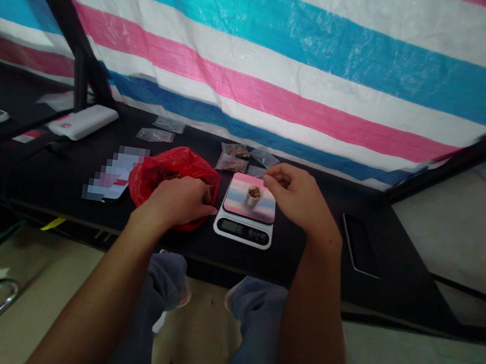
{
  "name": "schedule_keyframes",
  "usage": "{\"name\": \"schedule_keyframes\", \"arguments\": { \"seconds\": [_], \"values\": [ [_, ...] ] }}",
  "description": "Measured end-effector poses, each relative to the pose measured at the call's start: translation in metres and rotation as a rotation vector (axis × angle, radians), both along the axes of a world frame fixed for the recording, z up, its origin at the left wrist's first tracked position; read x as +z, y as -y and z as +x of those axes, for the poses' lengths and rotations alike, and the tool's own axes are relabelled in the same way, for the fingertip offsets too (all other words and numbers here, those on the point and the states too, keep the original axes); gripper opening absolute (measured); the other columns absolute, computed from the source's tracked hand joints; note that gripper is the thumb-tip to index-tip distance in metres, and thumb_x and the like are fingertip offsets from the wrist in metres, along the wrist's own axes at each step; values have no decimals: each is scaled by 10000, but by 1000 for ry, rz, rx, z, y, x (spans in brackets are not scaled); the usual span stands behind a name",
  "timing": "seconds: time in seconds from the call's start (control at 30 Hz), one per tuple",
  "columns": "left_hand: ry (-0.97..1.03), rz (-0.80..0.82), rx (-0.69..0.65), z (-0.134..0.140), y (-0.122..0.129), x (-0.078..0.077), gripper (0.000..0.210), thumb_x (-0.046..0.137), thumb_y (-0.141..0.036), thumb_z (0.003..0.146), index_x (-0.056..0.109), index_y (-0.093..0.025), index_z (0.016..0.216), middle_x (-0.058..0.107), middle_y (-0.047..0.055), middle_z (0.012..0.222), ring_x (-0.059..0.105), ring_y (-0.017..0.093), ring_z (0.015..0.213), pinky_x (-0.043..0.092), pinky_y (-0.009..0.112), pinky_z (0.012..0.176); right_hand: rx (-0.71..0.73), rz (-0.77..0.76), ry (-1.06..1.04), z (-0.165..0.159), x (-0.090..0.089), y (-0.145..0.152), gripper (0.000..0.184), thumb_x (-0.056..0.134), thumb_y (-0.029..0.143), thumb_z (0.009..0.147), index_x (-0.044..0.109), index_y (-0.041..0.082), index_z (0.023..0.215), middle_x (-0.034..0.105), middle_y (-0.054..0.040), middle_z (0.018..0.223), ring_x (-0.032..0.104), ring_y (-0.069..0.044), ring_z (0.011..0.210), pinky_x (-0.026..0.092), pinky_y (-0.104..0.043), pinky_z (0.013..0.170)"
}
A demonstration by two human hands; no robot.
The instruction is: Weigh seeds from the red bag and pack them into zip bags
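A red plastic bag (147,176) lies open on the black table, with brown dried bits inside. My left hand (183,201) reaches into its mouth; the fingertips are hidden among the bits. To the right stands a white digital kitchen scale (243,230) with a lit display too small to read. On its plate sits a small cup (251,199) filled with brown pieces. My right hand (293,192) hovers over the plate's right edge, beside the cup, thumb and forefinger pinched together. Whatever it may hold is too small to make out.
Small clear bags (233,164), some with brown contents, lie behind the scale. More clear bags (155,135) are behind the red bag. A phone (359,245) lies at right, a partly blurred phone (115,176) at left, near a white power bank (83,122). Striped sheeting (283,91) hangs behind.
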State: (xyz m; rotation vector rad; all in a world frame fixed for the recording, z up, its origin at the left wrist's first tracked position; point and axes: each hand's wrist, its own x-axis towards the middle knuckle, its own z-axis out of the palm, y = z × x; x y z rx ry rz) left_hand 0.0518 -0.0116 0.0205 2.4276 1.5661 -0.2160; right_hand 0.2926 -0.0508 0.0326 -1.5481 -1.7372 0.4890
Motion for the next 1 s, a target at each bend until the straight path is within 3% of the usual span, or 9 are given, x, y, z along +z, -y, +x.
{"name": "schedule_keyframes", "arguments": {
  "seconds": [0.3,0.53,0.67,0.8,1.0],
  "values": [
    [20,49,10,2,-1,-3,308,540,-399,890,797,-263,992,813,92,1101,755,321,999,551,371,808,24,-34,2,-4,-1,-2,122,625,218,902,735,166,914,777,-49,857,699,-186,768,465,-285,686],
    [400,171,52,-15,-4,13,296,555,-458,894,747,-235,932,810,61,971,735,261,896,519,339,731,23,-18,8,-1,-5,-2,130,629,236,908,738,176,946,784,-49,892,714,-198,814,479,-296,717],
    [416,48,-34,-19,-4,13,260,567,-408,887,751,-226,905,808,55,928,725,228,827,504,318,694,13,-39,14,-4,-3,-2,118,636,216,911,740,173,945,792,-50,893,718,-197,809,476,-289,708],
    [329,-47,-110,-19,-8,1,291,516,-339,903,786,-236,938,817,41,986,737,221,887,532,304,798,31,-62,1,-11,-1,0,116,610,175,926,726,168,918,790,-46,852,720,-185,772,472,-275,692],
    [293,181,-40,-27,-20,-4,418,452,-215,904,792,-214,1146,790,80,1211,707,241,1114,521,312,1018,191,7,110,-49,-5,0,152,576,147,962,725,176,975,784,-52,949,704,-176,855,464,-271,750]
  ]
}}
